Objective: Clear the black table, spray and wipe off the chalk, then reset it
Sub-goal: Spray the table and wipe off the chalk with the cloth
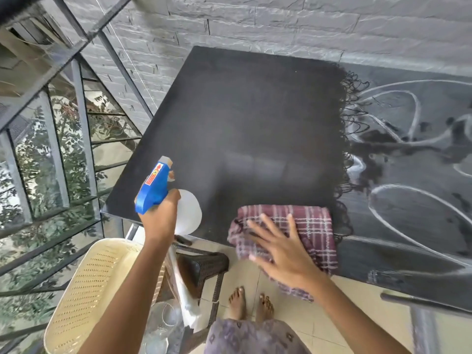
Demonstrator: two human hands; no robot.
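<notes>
A: Where does the chalk [398, 200] stand, and why the two-handed setup?

B: The white loops and scribbles cover the black surface [255, 111] from about three o'clock down to five o'clock; the part toward twelve and the centre looks bare and matte. There are dark wet-looking blotches among the lines near three o'clock, so I'd judge spraying has begun there and wiping is the step in hand.

A: And the hands?

B: The left hand [163, 215] is closed around the neck of a spray bottle [163, 192], blue trigger head aimed up toward twelve, the pale body below the fist, hanging over the near-left edge at about seven o'clock. Kept there, I'd guess, so it's ready without being set down. The right hand [281, 249] is open, fingers spread, palm flat on a maroon checked cloth [293, 226] that sits on the near edge at six o'clock and droops over it. A flat palm presses more cloth against the top.

A: Anything else on it?

B: No, only the cloth. Glassware [163, 323] and a dark woven chair [204, 267] sit below at seven o'clock, beside a cream plastic chair [94, 284], probably parked there for resetting.

A: The room?

B: Grey stone-brick wall [255, 19] at twelve, metal railing with glass [63, 149] at nine with foliage beyond, pale floor tiles [281, 307], bare feet [251, 302] at six.
</notes>
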